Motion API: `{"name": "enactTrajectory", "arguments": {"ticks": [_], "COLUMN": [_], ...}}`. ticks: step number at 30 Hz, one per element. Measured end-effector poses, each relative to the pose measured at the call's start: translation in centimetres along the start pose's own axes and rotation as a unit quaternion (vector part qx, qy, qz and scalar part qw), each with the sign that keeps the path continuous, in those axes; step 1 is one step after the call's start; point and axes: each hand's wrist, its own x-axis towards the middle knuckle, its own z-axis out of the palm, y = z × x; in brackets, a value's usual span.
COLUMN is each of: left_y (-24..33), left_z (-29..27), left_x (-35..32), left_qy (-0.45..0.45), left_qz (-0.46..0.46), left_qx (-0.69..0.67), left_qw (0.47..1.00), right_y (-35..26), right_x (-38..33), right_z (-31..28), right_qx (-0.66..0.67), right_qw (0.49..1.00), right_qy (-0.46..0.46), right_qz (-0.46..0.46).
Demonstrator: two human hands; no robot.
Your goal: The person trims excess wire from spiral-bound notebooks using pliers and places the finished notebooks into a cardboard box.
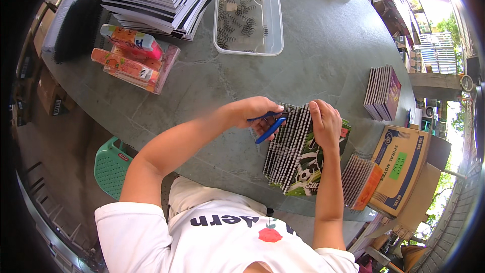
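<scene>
My left hand point(258, 114) is closed round a pair of blue-handled pliers point(270, 130). Their short dark jaws reach the upper end of the wire spirals on a fanned stack of spiral notebooks point(288, 151). The notebooks overlap, with their bound edges side by side, and the top cover is green with a soccer ball. My right hand point(327, 121) grips the stack near its upper end, thumb on the near face and fingers over the edge. The exact meeting of jaws and wire is too small to make out.
A clear plastic tub point(247, 45) holds loose black wire coils. Tall paper piles point(151, 0) stand at the back left, beside orange-and-pink packages point(132, 60). Purple notebooks point(382, 93), orange notebooks point(361, 187) and a cardboard box point(399, 167) lie rightward. A green stool point(111, 167) is below.
</scene>
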Motion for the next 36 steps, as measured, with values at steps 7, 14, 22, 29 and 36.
{"name": "enactTrajectory", "arguments": {"ticks": [7, 14, 22, 29, 36], "left_y": [-3.5, 0.6, -1.3, 1.2, 1.9], "left_z": [2.1, 0.7, 2.8, 1.0, 1.7], "left_x": [1.6, -1.1, -0.4, -1.1, -0.3], "left_qy": [0.312, 0.058, 0.243, 0.021, 0.01], "left_qz": [0.275, 0.094, 0.253, 0.075, 0.02], "left_qx": [0.655, 0.204, 0.557, 0.191, 0.091], "left_qw": [0.631, 0.973, 0.753, 0.979, 0.996], "right_y": [-0.2, 0.1, 0.3, 0.2, 0.1], "right_x": [0.2, -0.1, -0.1, -0.1, -0.1], "right_z": [-0.3, -0.3, 0.1, -0.4, -0.3], "right_qx": [-0.005, -0.002, 0.003, 0.008, 0.014], "right_qw": [1.0, 1.0, 1.0, 1.0, 1.0], "right_qy": [-0.014, -0.016, 0.003, -0.013, -0.018], "right_qz": [0.004, 0.005, -0.018, 0.01, 0.009]}}
